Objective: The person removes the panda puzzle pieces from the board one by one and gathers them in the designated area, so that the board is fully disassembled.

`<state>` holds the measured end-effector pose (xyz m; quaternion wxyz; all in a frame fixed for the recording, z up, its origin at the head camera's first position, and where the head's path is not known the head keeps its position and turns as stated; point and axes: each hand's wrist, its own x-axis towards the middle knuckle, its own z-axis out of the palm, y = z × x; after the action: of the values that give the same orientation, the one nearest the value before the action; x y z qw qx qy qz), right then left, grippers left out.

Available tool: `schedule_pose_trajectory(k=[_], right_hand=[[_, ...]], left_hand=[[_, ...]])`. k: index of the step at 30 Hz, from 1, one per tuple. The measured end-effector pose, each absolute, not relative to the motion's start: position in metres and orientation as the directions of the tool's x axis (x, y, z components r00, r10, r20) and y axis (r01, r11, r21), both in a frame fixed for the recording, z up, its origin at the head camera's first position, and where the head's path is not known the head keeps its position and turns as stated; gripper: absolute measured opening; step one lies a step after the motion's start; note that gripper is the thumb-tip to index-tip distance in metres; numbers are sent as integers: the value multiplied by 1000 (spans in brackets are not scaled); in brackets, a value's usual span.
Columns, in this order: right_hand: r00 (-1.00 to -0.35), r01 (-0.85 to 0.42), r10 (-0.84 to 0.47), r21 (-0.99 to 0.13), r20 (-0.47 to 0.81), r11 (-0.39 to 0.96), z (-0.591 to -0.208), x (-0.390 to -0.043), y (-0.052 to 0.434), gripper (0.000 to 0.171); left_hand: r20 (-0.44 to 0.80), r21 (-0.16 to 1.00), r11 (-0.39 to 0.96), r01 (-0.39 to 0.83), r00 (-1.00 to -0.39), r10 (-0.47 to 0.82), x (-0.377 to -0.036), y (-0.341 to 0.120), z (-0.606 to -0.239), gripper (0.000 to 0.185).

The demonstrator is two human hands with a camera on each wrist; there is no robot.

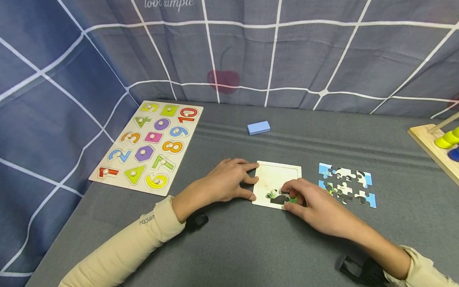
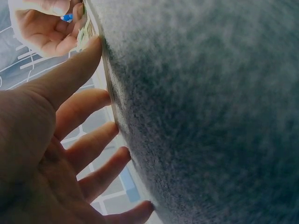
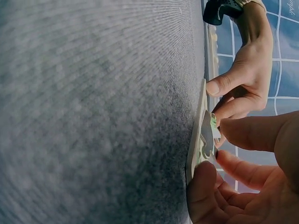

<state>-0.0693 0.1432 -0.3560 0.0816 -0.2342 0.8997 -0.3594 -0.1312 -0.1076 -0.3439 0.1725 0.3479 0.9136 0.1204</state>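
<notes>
A square, light wooden puzzle tray lies on the grey cloth in front of me. My left hand has its fingers spread and fairly straight, with fingertips and thumb touching the tray's left edge. In the tray's lower part sit panda puzzle pieces, black, white and green. Over the lower right corner my right hand pinches a partly green puzzle piece, largely hidden by its fingers. In the right wrist view, thumb and fingertips meet at the pieces, which stand slightly above the tray's rim.
Several loose puzzle pieces lie right of the tray. A number-and-shape peg board lies at the left. A blue block is farther back. A wooden base with coloured rings stands at the right edge. A checked curtain hangs behind.
</notes>
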Motion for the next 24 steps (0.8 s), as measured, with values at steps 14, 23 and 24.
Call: schedule_pose_trajectory(k=[14, 23, 24], right_hand=[[-891, -304, -454, -760, 14, 575, -357, -71, 141, 16], [-889, -319, -457, -767, 38, 557, -359, -71, 141, 20], [-888, -321, -459, -767, 39, 556, -359, -71, 140, 20]], left_hand=[[-238, 336, 732, 593, -698, 675, -131, -107, -344, 51], [-248, 359, 732, 579, -697, 673, -130, -106, -341, 52], [-248, 361, 732, 578, -697, 673, -130, -106, -341, 52]])
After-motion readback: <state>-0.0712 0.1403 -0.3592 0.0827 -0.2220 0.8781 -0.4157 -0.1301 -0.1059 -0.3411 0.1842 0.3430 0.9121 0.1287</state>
